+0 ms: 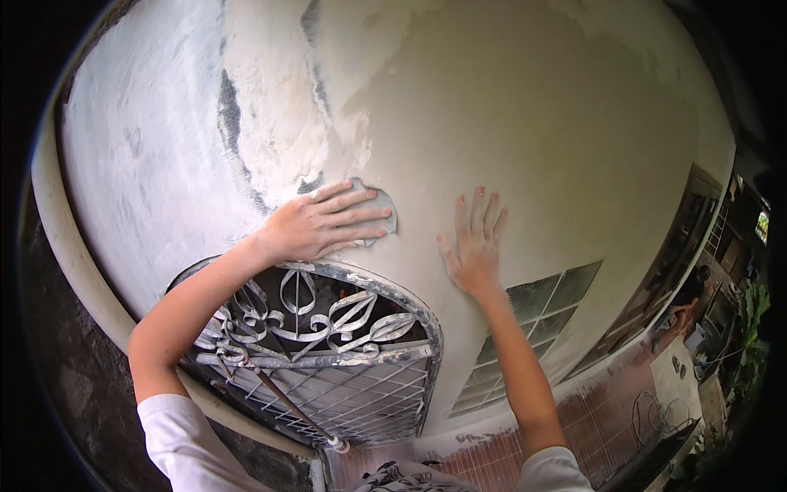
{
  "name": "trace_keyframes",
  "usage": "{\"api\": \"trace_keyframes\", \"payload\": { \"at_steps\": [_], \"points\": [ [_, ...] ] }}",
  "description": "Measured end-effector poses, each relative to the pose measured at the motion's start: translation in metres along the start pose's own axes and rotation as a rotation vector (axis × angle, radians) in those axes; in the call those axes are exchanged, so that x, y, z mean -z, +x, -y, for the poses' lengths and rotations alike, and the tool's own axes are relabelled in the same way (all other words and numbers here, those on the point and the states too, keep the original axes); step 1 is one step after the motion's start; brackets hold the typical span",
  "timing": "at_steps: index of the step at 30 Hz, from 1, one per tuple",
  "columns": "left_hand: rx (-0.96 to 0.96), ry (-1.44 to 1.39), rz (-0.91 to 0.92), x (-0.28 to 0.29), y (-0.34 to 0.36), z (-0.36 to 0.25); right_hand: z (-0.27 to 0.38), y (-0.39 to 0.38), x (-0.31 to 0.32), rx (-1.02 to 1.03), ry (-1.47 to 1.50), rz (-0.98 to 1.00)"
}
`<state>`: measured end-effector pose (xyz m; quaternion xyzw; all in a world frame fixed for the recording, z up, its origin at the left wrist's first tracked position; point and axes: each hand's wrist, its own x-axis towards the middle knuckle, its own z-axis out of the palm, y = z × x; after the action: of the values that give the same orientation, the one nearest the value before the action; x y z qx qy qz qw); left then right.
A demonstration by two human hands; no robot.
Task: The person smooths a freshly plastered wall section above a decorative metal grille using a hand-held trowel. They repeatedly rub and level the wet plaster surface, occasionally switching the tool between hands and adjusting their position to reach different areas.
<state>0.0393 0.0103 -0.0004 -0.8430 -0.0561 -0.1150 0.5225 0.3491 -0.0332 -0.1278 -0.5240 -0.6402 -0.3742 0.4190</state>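
Note:
My left hand (324,220) lies flat on the pale wall (525,107), just above the arched gate opening. Under its fingers is a grey, rounded piece of sandpaper (384,215), pressed to the wall; the palm hides part of it. To the right, my right hand (475,250) rests on the wall with its fingers spread and nothing in it. White dust coats both hands. Above the left hand, the wall has rough whitish patches and dark grey streaks (229,115).
Below the hands is a metal gate (328,328) with scrollwork and a lattice. A paned window (533,312) sits below my right hand. A pale pipe (70,213) runs down the left side. Reddish tiles (590,418) cover the floor. Another person (693,295) is at the far right, near clutter and plants.

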Motion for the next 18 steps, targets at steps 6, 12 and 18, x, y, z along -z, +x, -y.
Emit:
{"api": "trace_keyframes", "payload": {
  "at_steps": [6, 12, 18],
  "points": [
    [0.496, 0.363, -0.345, 0.043, 0.060, 0.113, -0.006, -0.007, -0.002, 0.042, -0.011, -0.002],
    [0.747, 0.142, -0.492, 0.039, 0.092, 0.108, -0.009, -0.018, 0.003, 0.005, -0.028, 0.054],
    [0.512, -0.027, -0.538, -0.002, 0.096, 0.008, -0.005, -0.048, 0.008, -0.011, 0.061, 0.069]
  ]
}}
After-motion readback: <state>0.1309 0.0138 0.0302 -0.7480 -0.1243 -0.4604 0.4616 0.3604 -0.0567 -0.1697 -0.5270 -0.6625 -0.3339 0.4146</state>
